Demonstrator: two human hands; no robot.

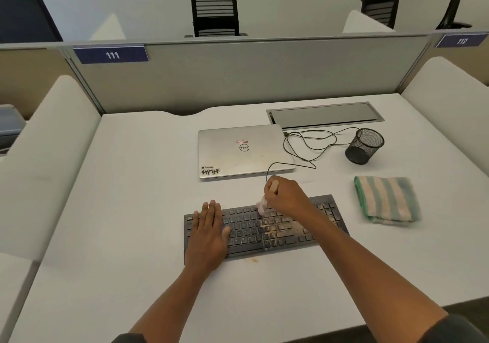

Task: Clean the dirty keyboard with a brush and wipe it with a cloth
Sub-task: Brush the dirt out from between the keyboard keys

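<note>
A dark keyboard (280,233) lies near the front of the white desk, with brownish dirt spread over its middle and right keys. My left hand (210,233) rests flat on the keyboard's left part, fingers spread. My right hand (287,197) is closed around a brush with a pale wooden handle; the brush's light bristles (261,206) touch the upper middle keys. A folded green and cream striped cloth (387,199) lies on the desk to the right of the keyboard, apart from both hands.
A closed silver laptop (243,149) sits behind the keyboard, with a black cable (307,144) looping to its right. A black mesh cup (365,145) stands at the right rear. A grey cable hatch (325,115) and a divider wall lie behind. A small orange stain (254,260) marks the desk.
</note>
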